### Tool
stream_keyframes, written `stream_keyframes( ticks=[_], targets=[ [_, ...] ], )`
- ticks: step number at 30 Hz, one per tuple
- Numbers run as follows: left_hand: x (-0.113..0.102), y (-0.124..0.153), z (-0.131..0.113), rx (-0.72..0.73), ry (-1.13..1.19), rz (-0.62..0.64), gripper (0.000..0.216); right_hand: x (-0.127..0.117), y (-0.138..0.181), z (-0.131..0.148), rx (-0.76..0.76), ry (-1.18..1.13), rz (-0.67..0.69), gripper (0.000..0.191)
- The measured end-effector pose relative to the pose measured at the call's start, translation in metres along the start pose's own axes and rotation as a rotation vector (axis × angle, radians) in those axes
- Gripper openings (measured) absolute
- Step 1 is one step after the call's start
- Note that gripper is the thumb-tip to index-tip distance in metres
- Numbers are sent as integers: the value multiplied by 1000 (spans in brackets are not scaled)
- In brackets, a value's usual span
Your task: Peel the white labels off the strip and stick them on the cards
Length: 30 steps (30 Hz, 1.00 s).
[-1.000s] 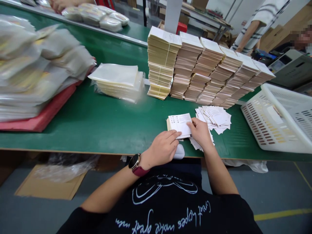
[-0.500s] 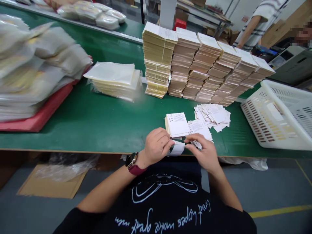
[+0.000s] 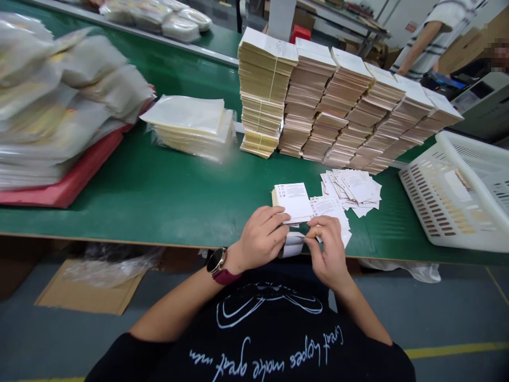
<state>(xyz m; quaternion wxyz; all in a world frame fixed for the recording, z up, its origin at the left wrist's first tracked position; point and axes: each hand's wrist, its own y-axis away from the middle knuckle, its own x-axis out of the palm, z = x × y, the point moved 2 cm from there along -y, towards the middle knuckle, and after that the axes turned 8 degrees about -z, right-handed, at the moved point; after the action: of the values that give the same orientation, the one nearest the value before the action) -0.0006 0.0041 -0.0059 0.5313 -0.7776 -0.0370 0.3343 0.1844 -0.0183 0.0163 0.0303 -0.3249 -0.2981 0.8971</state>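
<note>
At the near edge of the green table my left hand and my right hand both pinch a small white strip of paper stretched between them. Just beyond the fingers lies a short stack of printed white cards, and to its right a loose heap of small white leaflets. A watch with a dark red strap sits on my left wrist.
Tall rows of stacked cards stand behind. A pile of clear bags lies left of them, and bagged items rest on a red tray at far left. A white plastic basket sits right. Another person stands at back right.
Both hands left the card stack and drew back to the table edge, taking the white strip between them. They now hold it closer together.
</note>
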Motion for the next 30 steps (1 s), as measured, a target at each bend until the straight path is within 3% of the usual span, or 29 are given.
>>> stream_keyframes(
  ticks=[3,8,14,19,30],
  targets=[
    [2,0,2,-64,59,40,8,-12,-6,5,-99,-13,-135,12],
    [3,1,2,-75,52,53,7,-20,-44,-21,237,-381,-227,7],
    [6,0,1,-16,11,115,11,12,-81,-56,603,-453,25,11],
    [9,1,2,-25,21,159,12,29,-82,-65,618,-430,60,11],
    [11,-1,1,-20,-27,232,12,33,-85,-60,541,-290,98,12]
  ],
)
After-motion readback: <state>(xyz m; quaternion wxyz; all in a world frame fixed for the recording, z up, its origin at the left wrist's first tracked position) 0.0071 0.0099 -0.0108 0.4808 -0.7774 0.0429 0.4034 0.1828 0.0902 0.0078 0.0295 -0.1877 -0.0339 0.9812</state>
